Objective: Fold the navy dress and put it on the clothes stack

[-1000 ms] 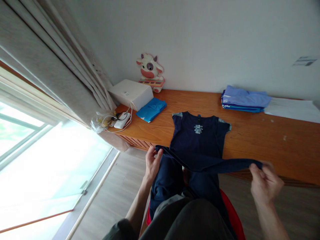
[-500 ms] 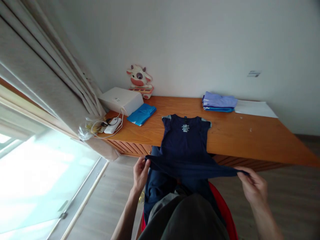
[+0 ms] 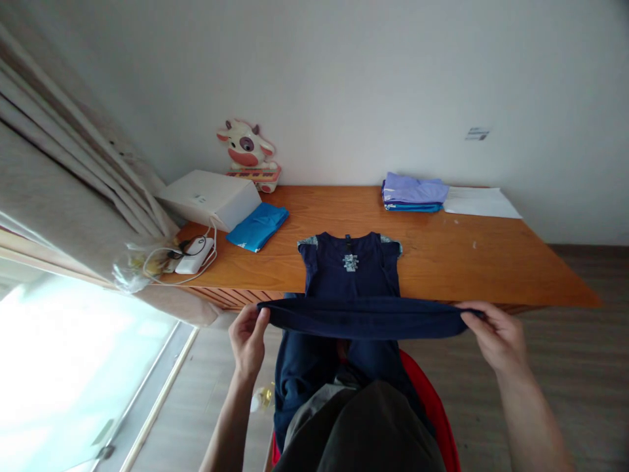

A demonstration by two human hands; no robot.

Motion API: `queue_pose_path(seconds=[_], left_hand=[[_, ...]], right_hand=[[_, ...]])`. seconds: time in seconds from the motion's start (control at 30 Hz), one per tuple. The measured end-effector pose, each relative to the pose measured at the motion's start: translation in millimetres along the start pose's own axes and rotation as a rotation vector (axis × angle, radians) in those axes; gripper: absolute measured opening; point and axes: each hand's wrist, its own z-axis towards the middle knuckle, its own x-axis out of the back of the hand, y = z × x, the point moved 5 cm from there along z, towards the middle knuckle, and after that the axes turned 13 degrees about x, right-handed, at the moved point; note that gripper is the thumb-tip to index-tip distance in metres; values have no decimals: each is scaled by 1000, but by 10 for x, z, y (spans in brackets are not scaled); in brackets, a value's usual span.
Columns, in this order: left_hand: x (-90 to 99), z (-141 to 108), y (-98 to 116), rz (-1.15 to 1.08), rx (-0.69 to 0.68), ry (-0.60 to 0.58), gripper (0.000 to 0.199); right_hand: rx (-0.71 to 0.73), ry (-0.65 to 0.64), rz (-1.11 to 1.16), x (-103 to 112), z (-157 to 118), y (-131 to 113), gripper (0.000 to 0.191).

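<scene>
- No brand name or writing could be read; a small pale patterned patch sat below the neckline of the navy dress (image 3: 350,275).
- The navy dress was soft knit fabric; its upper part lay flat on the counter (image 3: 491,269) ahead of the hands, and its lower part hung off the edge.
- The left hand (image 3: 249,341) was closed in a pinch on the left end of the hem, which was stretched into a taut horizontal band.
- The right hand (image 3: 494,337) was closed on the right end of that band.
- The counter was smooth orange-brown wood.
- Beyond the right hand lay a folded blue stack (image 3: 413,195).
- Beyond the left hand lay a white box (image 3: 209,198), a folded blue cloth (image 3: 258,226) and a cow figure (image 3: 247,152).
</scene>
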Motion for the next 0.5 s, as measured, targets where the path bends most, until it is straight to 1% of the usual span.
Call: queue_pose_path(seconds=[0.1, 0.2, 0.3, 0.4, 0.5], left_hand=[[-366, 577, -66, 21, 44, -58, 37], [-775, 1175, -179, 60, 56, -108, 41], [-1152, 1715, -265, 115, 19, -99, 42], [-1474, 2143, -320, 224, -19, -58, 36], [-1703, 2432, -412, 354, 16, -8, 31]], right_hand=[[-8, 8, 7, -331, 571, 207, 30], [23, -20, -19, -748, 1143, 484, 33], [63, -50, -39, -1154, 1638, 820, 36], [72, -90, -60, -1487, 2009, 1164, 37], [51, -122, -100, -1736, 2223, 1458, 34]])
